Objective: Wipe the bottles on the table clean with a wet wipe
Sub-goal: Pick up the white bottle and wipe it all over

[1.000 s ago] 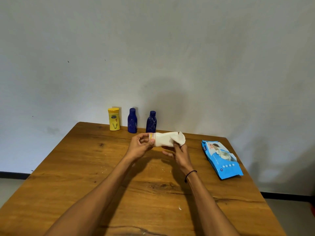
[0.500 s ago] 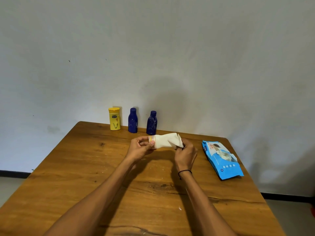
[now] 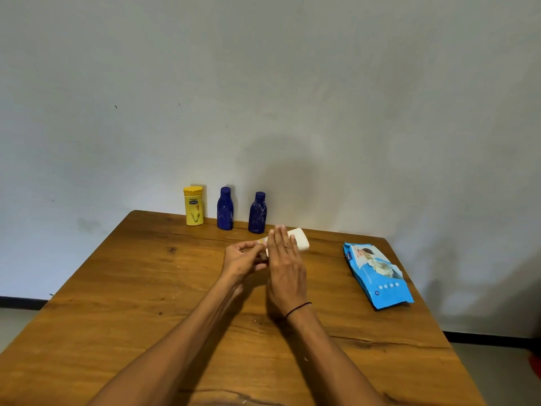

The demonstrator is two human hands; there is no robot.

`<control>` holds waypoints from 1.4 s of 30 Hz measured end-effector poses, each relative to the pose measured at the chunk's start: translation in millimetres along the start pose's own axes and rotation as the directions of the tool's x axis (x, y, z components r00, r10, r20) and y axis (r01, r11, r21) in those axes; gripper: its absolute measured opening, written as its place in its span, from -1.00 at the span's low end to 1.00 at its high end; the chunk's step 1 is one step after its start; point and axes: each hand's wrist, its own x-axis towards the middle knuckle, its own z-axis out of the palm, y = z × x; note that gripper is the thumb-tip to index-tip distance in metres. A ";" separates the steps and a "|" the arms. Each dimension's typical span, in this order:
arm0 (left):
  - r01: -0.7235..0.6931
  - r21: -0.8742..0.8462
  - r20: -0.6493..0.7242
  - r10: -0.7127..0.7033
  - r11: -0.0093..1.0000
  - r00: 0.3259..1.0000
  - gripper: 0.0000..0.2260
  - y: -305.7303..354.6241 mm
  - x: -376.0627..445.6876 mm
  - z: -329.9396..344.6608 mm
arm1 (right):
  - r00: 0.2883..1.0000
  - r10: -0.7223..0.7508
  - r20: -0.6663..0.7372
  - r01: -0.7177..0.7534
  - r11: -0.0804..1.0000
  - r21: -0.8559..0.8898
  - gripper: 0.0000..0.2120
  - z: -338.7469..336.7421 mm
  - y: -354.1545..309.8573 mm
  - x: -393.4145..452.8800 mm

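Note:
I hold a small white bottle (image 3: 301, 243) sideways above the middle of the wooden table (image 3: 140, 294). My left hand (image 3: 243, 259) pinches its yellowish cap end. My right hand (image 3: 285, 273) lies flat across the bottle's body with the fingers straight and together, pressing the wet wipe, which is almost fully hidden under the palm. Only the bottle's white bottom end shows past my right fingers. A yellow bottle (image 3: 193, 206) and two dark blue bottles (image 3: 225, 209) (image 3: 257, 213) stand upright in a row at the table's far edge, against the wall.
A blue pack of wet wipes (image 3: 377, 276) lies flat on the right side of the table, its flap partly lifted. A grey wall rises directly behind the far edge. Floor shows past the left and right table edges.
My right hand has gone from gripping the wrapped bottle's right end to lying flat over its body, fingers stretched out. The left hand keeps its hold on the cap end.

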 end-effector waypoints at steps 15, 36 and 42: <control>-0.292 0.383 0.174 0.242 0.877 0.955 -0.62 5.9 0.2 -20.4 | 0.992 -0.031 0.124 0.019 0.995 0.094 -0.15 -11.2 38.0 0.7; -0.594 0.711 0.432 0.432 0.378 0.792 -0.60 13.0 3.8 -15.9 | 0.893 0.444 0.079 -0.369 0.618 0.694 -0.88 -4.3 15.3 0.5; -0.590 0.723 0.445 0.412 0.359 0.795 -0.70 7.9 9.0 -16.9 | 0.855 0.517 0.034 -0.358 0.541 0.761 -0.93 1.5 14.2 10.7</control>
